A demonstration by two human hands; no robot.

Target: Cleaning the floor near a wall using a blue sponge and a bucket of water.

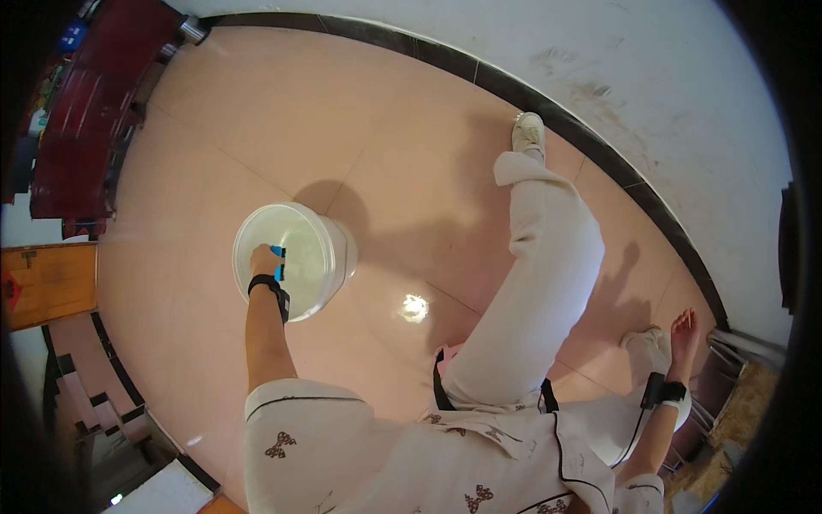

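Note:
My left hand [262, 260], with a black band on its wrist, reaches over a white plastic bucket [334, 257] on the floor. It grips a small blue-and-black object [280, 262], which shows on both sides of the fingers. Its exact kind is unclear, as the hand covers much of it. Inside the bucket the bottom looks pale, and I cannot tell whether it holds liquid. Off to the right, my right hand [685, 331] is raised beside my right knee, away from the bucket. Its fingers are small in view and their pose is unclear.
Glossy pink tiles [398, 160] cover the floor. A white wall [642, 83] with a dark skirting [475, 70] curves along the right. Dark red furniture [83, 122] stands at the upper left, above a wooden door [54, 283]. My shoe [529, 133] is close to the skirting.

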